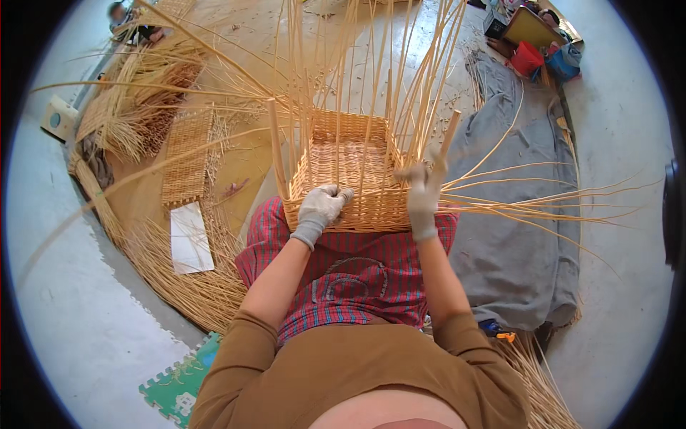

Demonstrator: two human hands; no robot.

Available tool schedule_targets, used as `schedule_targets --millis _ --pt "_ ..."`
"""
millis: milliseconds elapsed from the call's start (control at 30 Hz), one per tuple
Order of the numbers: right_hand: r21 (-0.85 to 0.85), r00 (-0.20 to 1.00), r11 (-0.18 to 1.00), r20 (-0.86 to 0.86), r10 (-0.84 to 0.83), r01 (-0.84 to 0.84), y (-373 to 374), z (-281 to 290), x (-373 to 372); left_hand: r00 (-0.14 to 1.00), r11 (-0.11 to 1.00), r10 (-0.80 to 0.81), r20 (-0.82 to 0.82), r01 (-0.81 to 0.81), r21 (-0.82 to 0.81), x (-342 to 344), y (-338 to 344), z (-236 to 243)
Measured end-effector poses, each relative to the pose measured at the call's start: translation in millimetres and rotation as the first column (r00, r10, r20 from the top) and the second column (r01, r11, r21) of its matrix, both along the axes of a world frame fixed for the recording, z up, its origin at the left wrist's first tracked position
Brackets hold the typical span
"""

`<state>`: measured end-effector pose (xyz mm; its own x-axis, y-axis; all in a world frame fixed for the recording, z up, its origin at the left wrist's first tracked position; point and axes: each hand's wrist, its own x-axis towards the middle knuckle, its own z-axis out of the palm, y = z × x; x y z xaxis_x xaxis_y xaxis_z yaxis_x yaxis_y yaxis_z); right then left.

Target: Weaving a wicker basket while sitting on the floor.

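Note:
A half-woven rectangular wicker basket (350,161) rests on my lap, its long upright willow stakes fanning out above the walls. Thick wooden posts stand at its near corners: the left post (277,146) and the right post (449,136). My left hand (323,207), in a pale work glove, is closed over the near wall, left of its middle, thumb and fingers at the woven rim. My right hand (424,196), gloved likewise, is at the near right corner beside the post. Motion smears its fingers, so whether they grip anything cannot be made out.
Loose willow rods (529,204) stick out to the right over a grey cloth (511,264). Woven panels (187,154) and rod bundles (179,275) lie left, with a white sheet (191,239). A red container (527,58) stands far right. Another person (132,25) sits far left.

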<state>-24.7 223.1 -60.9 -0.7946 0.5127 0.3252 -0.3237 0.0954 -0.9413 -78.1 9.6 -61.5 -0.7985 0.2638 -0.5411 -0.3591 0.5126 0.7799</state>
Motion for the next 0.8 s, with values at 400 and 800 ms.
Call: schedule_targets --millis 400,800 --pt "0.043 0.987 0.991 0.088 -0.133 0.13 43 -6 18 0.958 0.971 -0.226 -0.178 0.236 0.037 3 89 -39" --pt "-0.01 0.926 0.982 0.334 -0.176 0.19 22 13 80 1.0 0.988 -0.032 0.0 0.031 0.149 11 101 -3"
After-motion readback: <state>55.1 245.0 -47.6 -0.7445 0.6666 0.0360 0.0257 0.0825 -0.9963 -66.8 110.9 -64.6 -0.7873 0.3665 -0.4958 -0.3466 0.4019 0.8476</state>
